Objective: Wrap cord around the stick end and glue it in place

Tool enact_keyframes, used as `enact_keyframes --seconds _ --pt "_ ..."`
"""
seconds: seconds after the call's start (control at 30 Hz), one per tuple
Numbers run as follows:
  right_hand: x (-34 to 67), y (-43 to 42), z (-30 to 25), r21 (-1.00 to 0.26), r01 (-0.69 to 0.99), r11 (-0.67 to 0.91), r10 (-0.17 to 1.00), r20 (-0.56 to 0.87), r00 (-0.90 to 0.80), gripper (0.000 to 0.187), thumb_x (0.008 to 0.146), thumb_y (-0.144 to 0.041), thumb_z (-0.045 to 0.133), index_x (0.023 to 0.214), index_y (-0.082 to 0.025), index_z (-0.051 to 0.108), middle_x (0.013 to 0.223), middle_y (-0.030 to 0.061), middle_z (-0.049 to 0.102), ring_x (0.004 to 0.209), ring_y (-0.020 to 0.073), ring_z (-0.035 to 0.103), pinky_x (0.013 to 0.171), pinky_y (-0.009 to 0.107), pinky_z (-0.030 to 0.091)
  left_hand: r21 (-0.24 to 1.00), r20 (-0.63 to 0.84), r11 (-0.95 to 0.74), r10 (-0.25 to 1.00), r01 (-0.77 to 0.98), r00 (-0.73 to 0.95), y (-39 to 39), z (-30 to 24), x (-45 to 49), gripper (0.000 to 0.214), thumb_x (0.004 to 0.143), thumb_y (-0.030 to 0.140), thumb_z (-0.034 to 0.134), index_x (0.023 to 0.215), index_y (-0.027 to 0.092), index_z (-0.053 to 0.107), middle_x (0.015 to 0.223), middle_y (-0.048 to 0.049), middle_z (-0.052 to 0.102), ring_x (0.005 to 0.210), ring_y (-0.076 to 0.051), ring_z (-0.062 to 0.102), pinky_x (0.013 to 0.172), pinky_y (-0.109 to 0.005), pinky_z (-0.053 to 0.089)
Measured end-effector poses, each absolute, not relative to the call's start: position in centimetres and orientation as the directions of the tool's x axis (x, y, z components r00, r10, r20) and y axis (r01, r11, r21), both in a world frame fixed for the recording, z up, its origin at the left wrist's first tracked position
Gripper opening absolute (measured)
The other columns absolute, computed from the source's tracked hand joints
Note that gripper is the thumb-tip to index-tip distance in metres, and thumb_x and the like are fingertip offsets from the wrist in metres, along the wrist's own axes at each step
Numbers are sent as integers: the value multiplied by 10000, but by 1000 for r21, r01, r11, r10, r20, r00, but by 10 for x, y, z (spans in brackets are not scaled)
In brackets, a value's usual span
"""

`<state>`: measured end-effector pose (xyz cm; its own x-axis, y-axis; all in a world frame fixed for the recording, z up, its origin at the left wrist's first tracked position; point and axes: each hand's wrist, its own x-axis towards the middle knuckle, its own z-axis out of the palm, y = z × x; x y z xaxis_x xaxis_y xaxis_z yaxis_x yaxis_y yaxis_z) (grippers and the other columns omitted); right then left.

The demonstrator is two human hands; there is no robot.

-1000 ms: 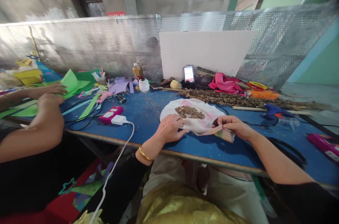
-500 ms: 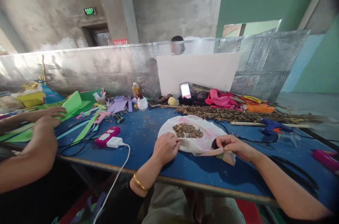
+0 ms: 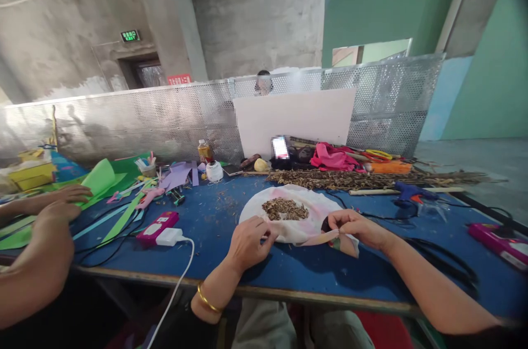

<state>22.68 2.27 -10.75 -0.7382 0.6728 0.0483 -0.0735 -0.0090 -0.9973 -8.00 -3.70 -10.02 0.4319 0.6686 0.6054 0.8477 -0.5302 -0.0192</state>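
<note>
A white cloth (image 3: 247, 208) with pink stains lies bunched on the blue table, bearing a loose heap of brown dried plant bits (image 3: 284, 209). At its near left edge my left hand (image 3: 251, 243) has curled fingers, with thumb and forefinger closed on the rim; the fingertips are partly hidden. My right hand (image 3: 358, 228) pinches the cloth's right edge between thumb and fingers. A flap of cloth (image 3: 348, 245) hangs below those fingers, tan with a patterned patch. Something small and dark shows beside the right fingertips, too little to name.
Dried stalks (image 3: 371, 178) and a blue glue gun (image 3: 412, 195) lie behind and right. Left are a magenta power strip (image 3: 159, 228) with a white charger (image 3: 170, 236) and a co-worker's hands (image 3: 68, 200) at green paper (image 3: 99, 178). A phone (image 3: 280, 148) stands behind.
The view has shifted a little, so most things sit slightly further left. My left thumb now stands more apart from the palm. My right hand keeps its pinch on the cloth.
</note>
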Motion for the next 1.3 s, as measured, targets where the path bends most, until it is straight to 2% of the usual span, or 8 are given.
enact_keyframes --seconds 0.1,0.3,0.43,0.83,0.97,1.1,1.2,1.3 --pt "225 22 -106 -997 -82 6 688 63 -723 177 642 -298 650 701 -159 559 687 30 623 644 160 568 591 247 376 -48 603 -552 648 832 465 -37 -100 -82 338 893 367 520 612 184 564 615 -18 607 618 -146 558 565 -258 358" --pt "220 18 -101 -998 -61 26 681 63 -730 179 637 -296 662 695 -152 572 632 2 573 572 116 476 544 225 315 -72 638 -468 657 881 402 -33 -98 -87 513 985 369 317 573 173 551 572 -39 578 579 -144 537 559 -261 337" --pt "221 17 -100 -998 -52 26 680 56 -731 181 635 -299 674 687 -153 580 617 -5 554 560 110 451 536 224 305 -71 626 -455 673 887 395 -33 -99 -88 536 989 378 293 578 172 569 567 -40 580 569 -141 531 556 -258 335" --pt "221 14 -99 -991 -129 -28 724 69 -687 131 682 -254 647 725 -162 564 821 62 667 709 161 586 648 267 408 -40 572 -425 732 904 370 -30 -102 -88 566 977 423 314 569 159 605 559 -62 593 562 -146 525 551 -266 306" --pt "219 13 -102 -989 -139 -47 724 62 -687 131 680 -242 659 729 -153 577 790 68 670 739 178 608 671 278 425 -27 555 -417 750 909 360 -31 -102 -88 594 977 441 282 566 158 605 564 -70 592 571 -150 524 559 -269 309" --pt "218 13 -102 -985 -168 -38 776 77 -626 133 681 -251 654 712 -165 557 707 42 641 710 176 609 651 279 436 7 529 -409 776 912 344 -32 -102 -87 597 973 448 276 556 165 597 557 -63 587 574 -149 527 568 -264 321" --pt "219 14 -101 -984 -174 -49 817 60 -574 129 690 -262 630 721 -181 534 680 18 623 624 158 593 615 288 446 61 512 -343 817 937 266 -33 -99 -87 584 971 438 283 546 171 582 560 -60 588 586 -150 538 581 -262 329" --pt "218 15 -100 -991 -122 -54 840 21 -542 126 673 -247 656 702 -175 556 736 34 650 673 170 602 626 286 452 147 494 -199 864 969 103 -38 -91 -92 569 977 399 276 548 169 570 592 -68 611 600 -154 555 584 -262 328"
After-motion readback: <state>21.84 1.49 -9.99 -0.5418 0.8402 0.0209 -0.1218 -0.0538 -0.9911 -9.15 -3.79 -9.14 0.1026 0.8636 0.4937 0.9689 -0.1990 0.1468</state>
